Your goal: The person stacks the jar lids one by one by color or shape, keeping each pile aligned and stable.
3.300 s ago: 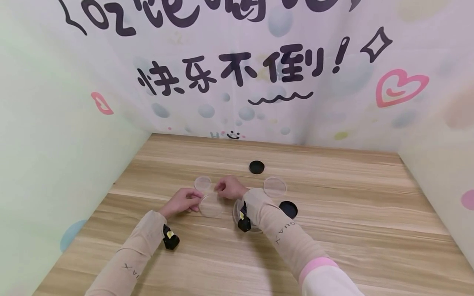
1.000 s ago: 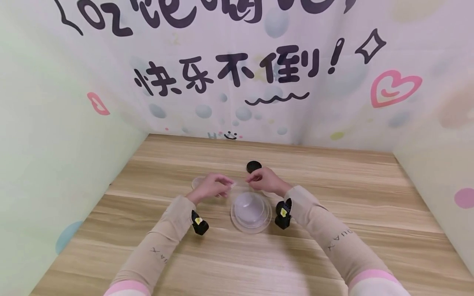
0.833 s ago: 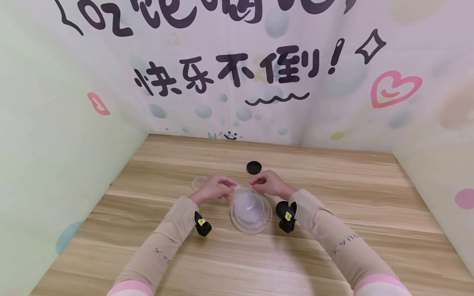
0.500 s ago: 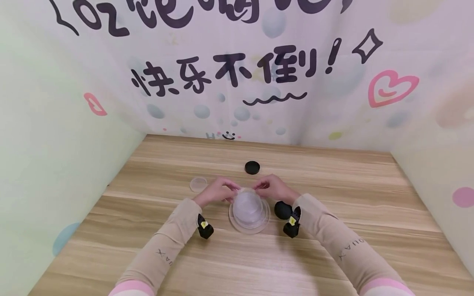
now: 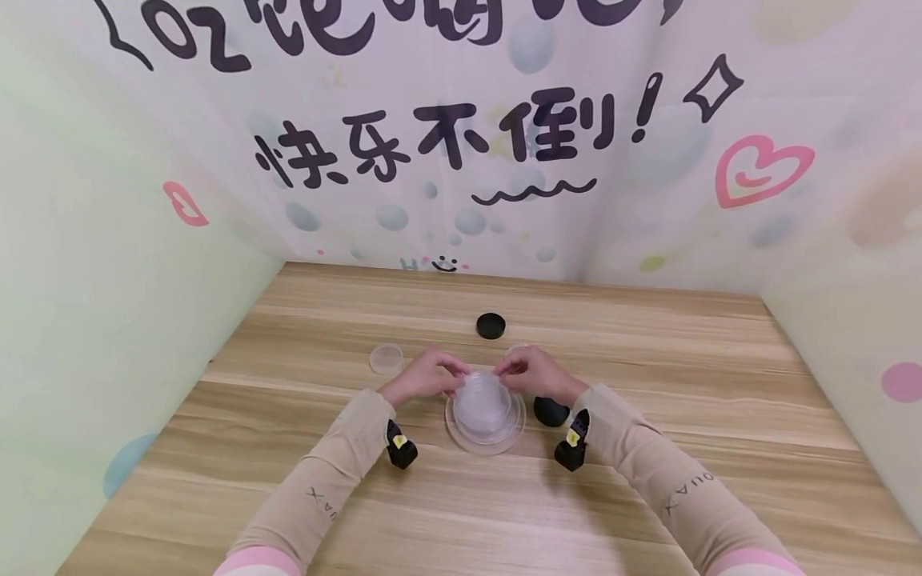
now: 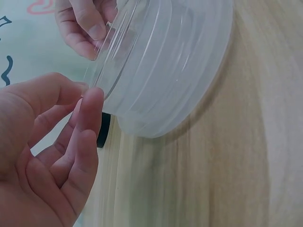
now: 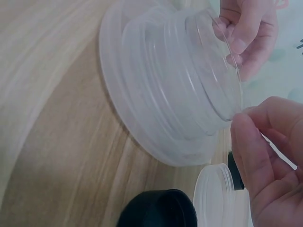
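My left hand (image 5: 430, 374) and right hand (image 5: 533, 374) pinch opposite sides of the rim of a clear round plastic lid (image 7: 222, 71). The lid sits at the top of a stack of clear round lids (image 6: 189, 71), which narrows upward from a wide bottom lid (image 5: 483, 450). In the wrist views thumb and fingertips meet at the thin rim on both sides. Whether the top lid rests fully on the one below cannot be told. Beside my right wrist lies a black round lid (image 5: 551, 411), hollow side showing in the right wrist view.
Left of the stack a small clear lid (image 5: 386, 359) lies on the wooden table (image 5: 403, 512). Another clear lid (image 7: 213, 194) is partly behind my right hand. A second black lid (image 5: 491, 326) lies farther back. A printed cloth (image 5: 612, 224) hangs behind the table.
A clear lid that lay at my left hand, left of the stack, has been brought right and over the stack. Both hands have since lowered it to the stack's top.
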A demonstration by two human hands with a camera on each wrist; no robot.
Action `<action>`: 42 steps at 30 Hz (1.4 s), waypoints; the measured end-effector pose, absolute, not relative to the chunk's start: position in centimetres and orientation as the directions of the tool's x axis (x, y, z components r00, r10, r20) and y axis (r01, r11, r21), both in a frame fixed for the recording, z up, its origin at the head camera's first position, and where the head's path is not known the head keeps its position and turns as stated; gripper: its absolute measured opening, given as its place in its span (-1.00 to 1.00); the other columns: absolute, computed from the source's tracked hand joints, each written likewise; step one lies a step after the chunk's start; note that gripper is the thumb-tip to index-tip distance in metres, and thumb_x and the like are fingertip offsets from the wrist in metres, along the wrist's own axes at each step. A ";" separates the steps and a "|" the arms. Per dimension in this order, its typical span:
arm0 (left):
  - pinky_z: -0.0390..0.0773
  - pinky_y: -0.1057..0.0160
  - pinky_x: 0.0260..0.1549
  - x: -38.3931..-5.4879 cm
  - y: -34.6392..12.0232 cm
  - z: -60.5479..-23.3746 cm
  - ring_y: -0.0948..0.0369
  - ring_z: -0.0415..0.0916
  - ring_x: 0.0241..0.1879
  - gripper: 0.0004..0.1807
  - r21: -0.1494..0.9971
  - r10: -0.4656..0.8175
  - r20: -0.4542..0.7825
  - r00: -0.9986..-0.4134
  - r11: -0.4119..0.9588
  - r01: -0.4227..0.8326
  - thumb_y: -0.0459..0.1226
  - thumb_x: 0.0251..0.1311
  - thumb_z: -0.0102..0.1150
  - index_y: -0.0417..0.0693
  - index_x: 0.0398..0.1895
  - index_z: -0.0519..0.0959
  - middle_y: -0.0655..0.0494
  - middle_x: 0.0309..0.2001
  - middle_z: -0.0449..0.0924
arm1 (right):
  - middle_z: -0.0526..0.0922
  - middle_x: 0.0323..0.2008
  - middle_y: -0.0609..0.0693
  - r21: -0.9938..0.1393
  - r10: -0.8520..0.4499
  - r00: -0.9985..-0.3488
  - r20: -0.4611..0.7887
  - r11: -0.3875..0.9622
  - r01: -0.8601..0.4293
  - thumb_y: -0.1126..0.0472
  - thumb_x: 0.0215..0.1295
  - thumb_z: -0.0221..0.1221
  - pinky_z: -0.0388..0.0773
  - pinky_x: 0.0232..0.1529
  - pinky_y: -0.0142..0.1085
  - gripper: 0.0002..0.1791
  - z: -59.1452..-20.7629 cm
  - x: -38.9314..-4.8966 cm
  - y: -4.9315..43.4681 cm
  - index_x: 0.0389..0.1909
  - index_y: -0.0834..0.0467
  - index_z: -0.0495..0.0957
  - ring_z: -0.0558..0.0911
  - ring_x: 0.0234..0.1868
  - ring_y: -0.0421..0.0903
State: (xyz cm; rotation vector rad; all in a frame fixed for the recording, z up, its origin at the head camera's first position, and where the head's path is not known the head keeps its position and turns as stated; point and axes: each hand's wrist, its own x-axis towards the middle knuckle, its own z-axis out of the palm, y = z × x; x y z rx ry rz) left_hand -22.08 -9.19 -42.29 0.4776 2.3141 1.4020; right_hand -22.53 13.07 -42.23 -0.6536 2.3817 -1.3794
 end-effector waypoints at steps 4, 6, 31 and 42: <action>0.58 0.13 -0.44 -22.0 -9.1 -42.3 0.21 0.52 -0.58 -0.77 0.891 0.475 -0.153 -0.867 0.446 0.087 -0.47 0.03 0.11 -0.33 -0.19 0.55 -0.10 -0.33 0.56 | 0.50 -0.38 0.19 -0.865 -0.549 -0.835 -0.018 0.427 -0.262 0.47 0.06 0.13 0.51 -0.45 -0.38 -0.85 -41.6 -22.0 12.9 -0.32 0.43 0.55 0.50 -0.46 -0.10; 0.58 0.13 -0.44 -22.0 -9.0 -42.5 0.23 0.51 -0.59 -0.77 0.889 0.473 -0.150 -0.868 0.449 0.091 -0.48 0.03 0.11 -0.33 -0.19 0.55 -0.09 -0.34 0.56 | 0.47 -0.38 0.23 -0.867 -0.557 -0.831 -0.016 0.421 -0.265 0.51 0.06 0.10 0.50 -0.47 -0.37 -0.85 -40.9 -21.6 12.8 -0.32 0.47 0.54 0.49 -0.47 -0.07; 0.58 0.16 -0.46 -21.5 -8.7 -42.0 0.20 0.48 -0.56 -0.76 0.902 0.478 -0.106 -0.872 0.415 0.118 -0.49 0.02 0.12 -0.40 -0.19 0.53 -0.09 -0.40 0.51 | 0.49 -0.47 0.11 -0.883 -0.537 -0.844 -0.005 0.399 -0.249 0.49 0.03 0.14 0.49 -0.56 -0.41 -0.90 -42.8 -22.4 13.1 -0.39 0.43 0.53 0.48 -0.57 -0.19; 0.58 0.16 -0.47 -21.6 -8.8 -42.3 0.17 0.50 -0.57 -0.74 0.902 0.450 -0.119 -0.885 0.423 0.093 -0.46 0.02 0.15 -0.40 -0.18 0.51 -0.06 -0.41 0.51 | 0.53 -0.39 0.12 -0.876 -0.503 -0.864 -0.002 0.418 -0.241 0.46 0.05 0.13 0.52 -0.46 -0.40 -0.88 -42.6 -22.5 13.6 -0.35 0.41 0.55 0.48 -0.48 -0.19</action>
